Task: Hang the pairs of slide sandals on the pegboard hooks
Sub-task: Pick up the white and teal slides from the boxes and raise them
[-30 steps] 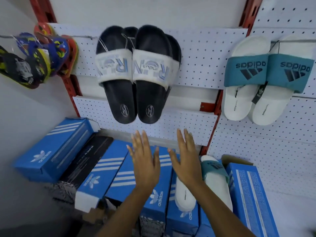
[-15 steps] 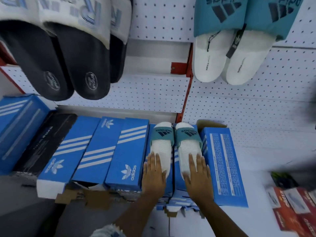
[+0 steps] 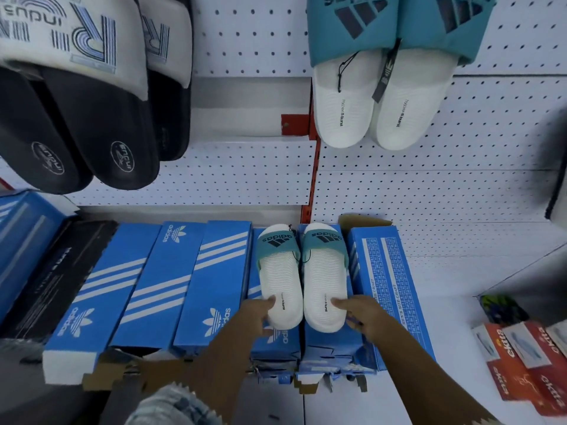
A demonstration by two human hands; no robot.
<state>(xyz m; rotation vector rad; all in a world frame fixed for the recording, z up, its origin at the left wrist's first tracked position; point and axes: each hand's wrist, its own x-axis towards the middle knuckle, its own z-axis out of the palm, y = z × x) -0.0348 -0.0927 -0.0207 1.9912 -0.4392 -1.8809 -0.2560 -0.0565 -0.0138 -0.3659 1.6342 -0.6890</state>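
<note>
A pair of white slide sandals with teal straps lies side by side on blue shoe boxes. My left hand (image 3: 256, 315) grips the heel of the left sandal (image 3: 280, 280), thumb on its footbed. My right hand (image 3: 362, 314) grips the heel of the right sandal (image 3: 325, 280) the same way. On the white pegboard (image 3: 429, 185) above hang a matching white and teal pair (image 3: 377, 96) at the upper right and a black pair with white straps (image 3: 92, 118) at the upper left.
A row of blue shoe boxes (image 3: 147, 289) and one black box (image 3: 52, 274) stand on the shelf below the pegboard. Red and white boxes (image 3: 527, 363) lie at the right. A red upright (image 3: 311, 179) divides the pegboard panels.
The view dropped from the pegboard to the boxes. My hands went from open in the air to resting flat on the white sandals, and now each one grips a heel.
</note>
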